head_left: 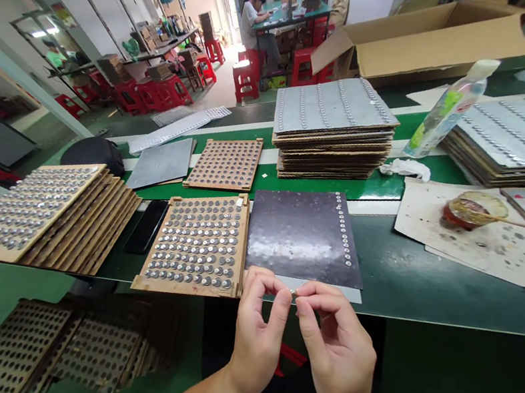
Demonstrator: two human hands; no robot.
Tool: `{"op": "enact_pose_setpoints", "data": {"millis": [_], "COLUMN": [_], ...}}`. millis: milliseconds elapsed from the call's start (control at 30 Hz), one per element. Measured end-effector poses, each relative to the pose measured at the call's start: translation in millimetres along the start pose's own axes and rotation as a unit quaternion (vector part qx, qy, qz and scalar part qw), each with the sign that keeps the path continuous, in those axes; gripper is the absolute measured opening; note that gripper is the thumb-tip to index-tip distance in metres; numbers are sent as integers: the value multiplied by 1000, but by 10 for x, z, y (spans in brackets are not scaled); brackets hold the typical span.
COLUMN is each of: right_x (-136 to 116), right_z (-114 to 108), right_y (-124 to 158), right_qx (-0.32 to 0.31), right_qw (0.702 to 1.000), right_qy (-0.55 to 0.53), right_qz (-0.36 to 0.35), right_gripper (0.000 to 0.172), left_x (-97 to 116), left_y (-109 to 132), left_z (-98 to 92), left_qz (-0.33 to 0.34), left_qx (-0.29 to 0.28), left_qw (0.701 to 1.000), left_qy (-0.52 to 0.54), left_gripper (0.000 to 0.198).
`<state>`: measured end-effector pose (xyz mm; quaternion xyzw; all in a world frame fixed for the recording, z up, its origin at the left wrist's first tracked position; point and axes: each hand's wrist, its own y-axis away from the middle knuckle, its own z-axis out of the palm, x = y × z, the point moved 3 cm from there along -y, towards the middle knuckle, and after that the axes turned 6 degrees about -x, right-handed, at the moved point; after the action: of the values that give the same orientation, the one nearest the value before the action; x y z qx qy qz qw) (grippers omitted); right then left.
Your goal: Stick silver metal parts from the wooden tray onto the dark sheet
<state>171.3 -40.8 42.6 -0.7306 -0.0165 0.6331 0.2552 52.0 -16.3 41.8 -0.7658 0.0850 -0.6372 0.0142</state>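
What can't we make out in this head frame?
Head view only:
- small part: too small and mostly covered by the fingers of the left hand and right hand; type unclear.
- bottle: label blurred.
- cardboard box: inside faces away, top cut off by the frame edge.
- black slab: one edge hidden by the filled tray; identity unclear.

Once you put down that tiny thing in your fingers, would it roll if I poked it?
Likely it would slide, not roll: the small metal piece, pinched between left hand and right hand, seems a flat disc like those lying flat in the wooden tray. It looks tiny, so probably light and easily dropped.
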Motion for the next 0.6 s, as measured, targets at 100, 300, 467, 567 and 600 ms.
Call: {"op": "enact_pose_setpoints", "data": {"millis": [100, 300, 467, 567, 600], "right_x": [2, -1, -5, -1, 4], "right_z": [5, 26, 39, 30, 24], "right_y": [-2, -7, -16, -22, -27], "right_qx": [-4, -13, -11, -15, -17], "right_qw": [1000, 1000, 999, 999, 998], "right_qy": [2, -19, -43, -50, -54], "right_qz": [3, 14, 9, 3, 8], "right_gripper": [11, 13, 11, 12, 12], "left_x": [16, 41, 48, 44, 42], "left_y": [-5, -9, 3, 6, 7], "left_z": [9, 36, 53, 58, 60], "left_qz": [-6, -7, -4, -6, -8], "left_qx": [-2, 11, 17, 18, 16], "left_qw": [1000, 1000, 1000, 999, 999], "left_qy": [7, 24, 26, 33, 36], "left_gripper": [37, 39, 39, 39, 39]}}
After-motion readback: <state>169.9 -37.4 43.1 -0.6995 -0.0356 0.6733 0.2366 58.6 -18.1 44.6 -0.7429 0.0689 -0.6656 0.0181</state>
